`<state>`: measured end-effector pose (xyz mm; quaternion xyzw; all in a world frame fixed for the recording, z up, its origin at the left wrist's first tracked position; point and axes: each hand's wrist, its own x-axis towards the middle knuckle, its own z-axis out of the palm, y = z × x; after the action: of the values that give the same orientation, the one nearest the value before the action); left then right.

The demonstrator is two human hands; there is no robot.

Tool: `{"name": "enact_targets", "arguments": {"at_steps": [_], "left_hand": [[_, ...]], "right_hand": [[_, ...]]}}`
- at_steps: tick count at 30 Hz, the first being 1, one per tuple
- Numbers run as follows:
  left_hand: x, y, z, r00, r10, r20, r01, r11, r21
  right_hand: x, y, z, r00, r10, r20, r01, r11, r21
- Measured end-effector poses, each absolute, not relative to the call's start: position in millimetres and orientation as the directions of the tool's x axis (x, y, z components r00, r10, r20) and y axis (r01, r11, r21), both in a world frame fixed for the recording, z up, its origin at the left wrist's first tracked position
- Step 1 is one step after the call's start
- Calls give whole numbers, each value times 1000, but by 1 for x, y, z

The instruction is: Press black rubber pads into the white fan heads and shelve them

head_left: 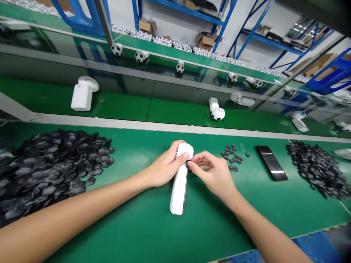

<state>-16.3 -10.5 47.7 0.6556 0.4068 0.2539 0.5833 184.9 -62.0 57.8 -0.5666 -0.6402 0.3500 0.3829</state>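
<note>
A white device with a round head and a long rectangular body [178, 193] lies on the green table in front of me. My left hand [166, 166] is wrapped round its head, the thumb pressing near the rim. My right hand [212, 170] pinches a small black piece [188, 162] at the right edge of the head, just above the body. The fingers partly hide that piece. Small black pieces [233, 157] lie scattered just right of my right hand.
A large heap of black pieces [55, 164] covers the left; another heap [319, 166] is at the right. Between them lies a black phone [271, 163]. Behind a pale rail [153, 125], white devices [82, 95] rest on a green belt [175, 111]. Ball-patterned devices [180, 67] stand farther back.
</note>
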Motion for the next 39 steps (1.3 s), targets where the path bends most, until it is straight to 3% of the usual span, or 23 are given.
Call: {"name": "enact_targets", "arguments": {"at_steps": [9,16,19,22,25,28,32,39], "left_hand": [[-10,-15,48,526,841,-125,292,-40,956],[-8,-19,48,492,863,-112,294,-43,955],[-10,-17,50,507,854,-120,288,-36,957],[-13,-12,48,551,826,-120,231,-14,973],[-16,-7,43,546,831,-109,170,18,985],[-17,-5,38,495,863,-102,154,28,988],[-20,-5,39,500,862,-78,107,28,994],[-23,-3,47,489,868,-83,41,72,997]], "right_hand": [[184,-63,42,-85,953,290,586,283,-760],[191,-63,37,-126,931,344,681,333,-652],[190,-62,37,-141,927,348,659,350,-666],[191,-59,43,-163,943,290,587,329,-740],[206,-55,57,-217,967,137,563,238,-792],[233,-51,76,-256,966,-21,656,158,-738],[265,-53,92,-351,923,-158,761,183,-623],[267,-55,79,-415,859,-300,775,161,-612]]}}
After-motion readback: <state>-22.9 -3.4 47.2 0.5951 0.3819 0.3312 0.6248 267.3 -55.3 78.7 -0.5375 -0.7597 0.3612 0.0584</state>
